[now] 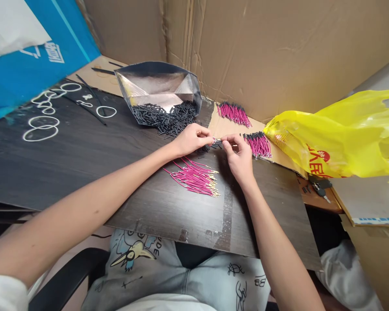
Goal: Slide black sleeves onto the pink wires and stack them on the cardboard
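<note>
My left hand [194, 139] pinches a small metal wire end above the middle of the dark table. Facing it, my right hand [238, 151] pinches a short black tube [218, 140] at that wire end; the fingertips of both hands nearly meet. Below my left hand lies a loose bundle of pink wires [196, 177] with gold-coloured ends. Behind my hands, many short black tubes [162, 119] spill from an open silver-lined bag [162, 84]. Pink wires with black ends lie in two rows on cardboard, one farther back [234, 114] and one beside my right hand [259, 144].
White rings [41, 128] and long black tubes [87, 108] lie on the table [84, 160] at left. A yellow plastic bag [340, 134] is at right, with keys [320, 190] below it. Cardboard [262, 52] stands along the back.
</note>
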The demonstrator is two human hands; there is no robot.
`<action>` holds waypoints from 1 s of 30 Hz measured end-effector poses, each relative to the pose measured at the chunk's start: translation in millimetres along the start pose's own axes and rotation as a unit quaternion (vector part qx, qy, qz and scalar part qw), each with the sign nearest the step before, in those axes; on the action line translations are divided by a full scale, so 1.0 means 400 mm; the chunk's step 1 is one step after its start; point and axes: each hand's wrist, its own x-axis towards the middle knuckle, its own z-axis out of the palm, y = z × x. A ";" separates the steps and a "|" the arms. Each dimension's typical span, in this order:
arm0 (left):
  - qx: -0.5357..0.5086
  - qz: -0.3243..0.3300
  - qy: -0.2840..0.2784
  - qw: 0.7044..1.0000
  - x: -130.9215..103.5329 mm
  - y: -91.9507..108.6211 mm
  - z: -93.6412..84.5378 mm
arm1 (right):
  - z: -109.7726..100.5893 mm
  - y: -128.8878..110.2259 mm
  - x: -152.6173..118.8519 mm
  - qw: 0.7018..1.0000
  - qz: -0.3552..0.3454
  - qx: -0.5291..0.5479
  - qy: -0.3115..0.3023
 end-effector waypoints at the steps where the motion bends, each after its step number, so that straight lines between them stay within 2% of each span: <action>1: -0.001 0.001 -0.001 1.000 0.000 0.000 0.000 | 0.001 0.000 -0.001 1.000 0.006 0.006 0.002; 17: 0.012 0.012 -0.046 0.999 -0.007 0.010 0.001 | -0.001 0.012 0.000 0.995 0.049 0.081 -0.020; 24: 0.003 0.007 -0.035 0.999 -0.004 0.004 0.001 | -0.003 -0.004 0.001 0.989 0.057 0.138 -0.024; 27: -0.005 0.001 -0.025 1.000 -0.003 0.005 0.001 | -0.015 0.001 0.002 0.995 0.050 0.083 -0.003; 30: -0.002 0.000 -0.012 1.000 -0.002 0.007 0.001 | -0.042 0.009 0.004 0.999 0.007 -0.044 0.006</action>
